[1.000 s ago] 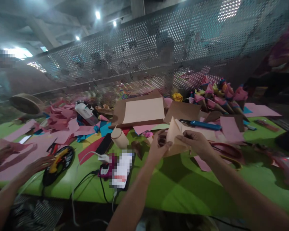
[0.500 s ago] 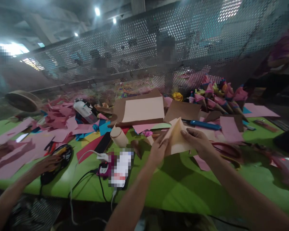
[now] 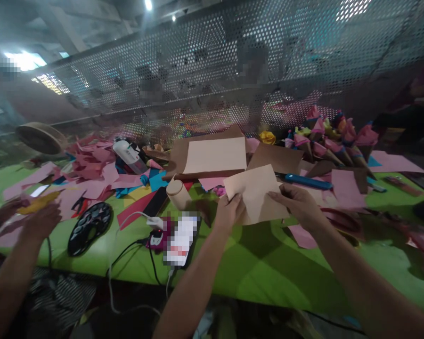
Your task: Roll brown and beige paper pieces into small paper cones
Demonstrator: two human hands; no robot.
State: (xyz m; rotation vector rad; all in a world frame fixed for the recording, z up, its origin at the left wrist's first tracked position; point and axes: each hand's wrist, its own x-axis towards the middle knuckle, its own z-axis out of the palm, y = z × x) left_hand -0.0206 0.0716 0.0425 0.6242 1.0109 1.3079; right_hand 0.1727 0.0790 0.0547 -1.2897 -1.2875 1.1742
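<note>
A cream sheet of paper (image 3: 256,193) is held up over the green table, spread nearly flat. My left hand (image 3: 229,209) pinches its lower left side, thumb on the front. At the right edge, my right hand (image 3: 297,200) grips it between thumb and fingers. Just behind lie a brown sheet (image 3: 277,157) and a blue-handled cutter (image 3: 307,181). Left of my left hand stands a roll of cream paper or tape (image 3: 178,194), with a phone with a lit screen (image 3: 182,240) in front of it.
Another person's hands (image 3: 38,221) hold something yellow at the left, beside a black oval holder (image 3: 90,228). White and black cables run over the front edge. Paper cones (image 3: 325,136) pile up at the back right, below a perforated metal screen (image 3: 205,84). Scissors (image 3: 341,221) lie at the right.
The cream paper, bent inward before, is now opened out flatter between my hands. The other person's hand has left the black holder and moved left, where it holds a yellow thing.
</note>
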